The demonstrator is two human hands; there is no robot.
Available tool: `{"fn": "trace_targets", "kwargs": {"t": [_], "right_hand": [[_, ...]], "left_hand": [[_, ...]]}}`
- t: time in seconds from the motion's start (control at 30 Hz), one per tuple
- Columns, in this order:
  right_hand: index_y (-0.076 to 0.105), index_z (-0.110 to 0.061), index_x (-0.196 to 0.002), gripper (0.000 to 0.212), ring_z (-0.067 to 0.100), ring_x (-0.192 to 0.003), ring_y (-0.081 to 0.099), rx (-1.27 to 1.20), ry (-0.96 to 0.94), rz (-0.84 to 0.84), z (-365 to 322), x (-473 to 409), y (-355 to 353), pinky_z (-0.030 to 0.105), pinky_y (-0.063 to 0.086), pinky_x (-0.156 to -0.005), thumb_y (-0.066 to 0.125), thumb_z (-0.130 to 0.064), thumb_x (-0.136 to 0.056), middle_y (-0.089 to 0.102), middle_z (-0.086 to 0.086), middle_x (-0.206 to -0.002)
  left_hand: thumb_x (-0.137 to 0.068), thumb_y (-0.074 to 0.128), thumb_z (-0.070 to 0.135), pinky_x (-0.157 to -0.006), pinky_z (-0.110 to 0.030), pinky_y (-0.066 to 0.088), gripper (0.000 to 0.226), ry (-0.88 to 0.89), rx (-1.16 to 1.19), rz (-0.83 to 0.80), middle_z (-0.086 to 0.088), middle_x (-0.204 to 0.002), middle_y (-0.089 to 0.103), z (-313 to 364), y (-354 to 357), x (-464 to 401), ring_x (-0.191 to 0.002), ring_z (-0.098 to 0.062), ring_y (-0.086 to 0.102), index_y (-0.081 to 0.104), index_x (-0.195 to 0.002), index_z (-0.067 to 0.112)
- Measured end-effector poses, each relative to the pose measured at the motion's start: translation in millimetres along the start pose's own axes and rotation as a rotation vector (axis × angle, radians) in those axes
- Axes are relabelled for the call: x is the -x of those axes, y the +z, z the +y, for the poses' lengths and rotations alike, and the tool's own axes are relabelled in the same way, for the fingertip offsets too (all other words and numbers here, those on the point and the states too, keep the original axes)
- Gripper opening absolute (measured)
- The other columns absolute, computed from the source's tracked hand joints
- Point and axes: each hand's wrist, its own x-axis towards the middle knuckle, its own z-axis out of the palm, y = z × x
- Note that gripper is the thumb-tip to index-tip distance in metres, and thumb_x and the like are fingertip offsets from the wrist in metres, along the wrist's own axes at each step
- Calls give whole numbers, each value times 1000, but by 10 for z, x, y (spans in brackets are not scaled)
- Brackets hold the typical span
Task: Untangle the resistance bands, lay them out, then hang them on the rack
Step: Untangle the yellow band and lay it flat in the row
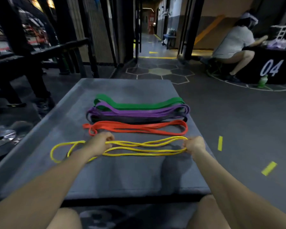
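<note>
Grey mat (122, 176) bears green (139, 104), purple (139, 112), orange (135, 128), yellow bands (139, 149).

Only readable text I see: white italic numerals "04" on front of black box (269, 66), right edge of frame, upper half. Seated person (233, 45) leans over that box. Nothing legible on my mat, bands or floor markings. Shelf items at upper left too blurred to read.

A gym: grey exercise mat (122, 176), weight plate (2, 138) near left, black rack (40, 50) far left, floor markings (269, 168).
</note>
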Motion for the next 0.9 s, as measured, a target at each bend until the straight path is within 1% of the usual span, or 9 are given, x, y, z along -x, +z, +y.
{"fn": "trace_targets", "kwargs": {"t": [0.07,0.13,0.2,0.27,0.37,0.47,0.57,0.73,0.9], "right_hand": [[65,2,-87,15,30,-89,61,129,-18,31,109,-25,-27,29,36,-65,57,-10,-84,64,22,-91],[65,2,-97,24,35,-103,59,225,-40,35,145,13,-27,32,40,-72,61,-18,-85,65,24,-106],[63,-2,-107,33,37,-114,50,361,-110,67,125,81,-9,36,42,-88,64,-28,-86,59,21,-118],[57,-9,-119,38,36,-122,39,475,-254,145,12,195,35,40,35,-98,62,-30,-88,50,17,-128],[55,-14,-124,37,34,-121,36,481,-530,196,-271,440,233,43,32,-98,59,-24,-89,48,12,-128],[62,-13,-115,31,35,-114,43,427,-745,25,-504,643,634,42,38,-92,59,-12,-84,54,12,-120],[64,-13,-113,30,34,-114,45,416,-845,-182,-608,800,1074,40,40,-93,61,-9,-84,55,12,-118],[64,-13,-115,31,29,-121,45,456,-919,-382,-725,897,1613,41,39,-99,64,-18,-84,55,9,-124],[65,-12,-113,33,27,-111,56,432,-952,-545,-847,909,1821,35,44,-92,68,-24,-83,64,9,-116]], "left_hand": [[-83,66,16,-91,-32,45,24,23,-53,30,-3,-109,66,-33,87,-16,-105,-21,59,65,-108,17],[-84,66,22,-94,-34,44,26,51,-110,43,-1,-113,65,-86,135,6,-111,-20,57,66,-110,21],[-82,68,26,-97,-34,41,32,83,-93,72,-1,-117,63,-127,137,46,-115,-20,54,64,-113,20],[-79,71,31,-98,-34,41,38,122,-31,125,-3,-119,61,-143,74,110,-115,-20,54,64,-114,18],[-76,65,36,-94,-34,42,39,135,112,283,-8,-111,63,-184,-74,228,-104,-22,57,66,-107,12],[-80,68,7,-89,-35,43,20,40,169,482,-10,-102,65,-354,-172,418,-98,-26,59,68,-99,9],[-75,63,-6,-90,-40,43,29,-160,141,634,-12,-103,64,-642,-166,649,-100,-33,57,68,-97,11],[-81,63,8,-98,-40,33,37,-554,205,649,-21,-120,53,-912,-21,826,-114,-39,47,57,-118,6],[-83,66,13,-91,-43,44,34,-520,293,607,-18,-105,63,-1041,108,861,-101,-34,56,57,-115,5]]}}
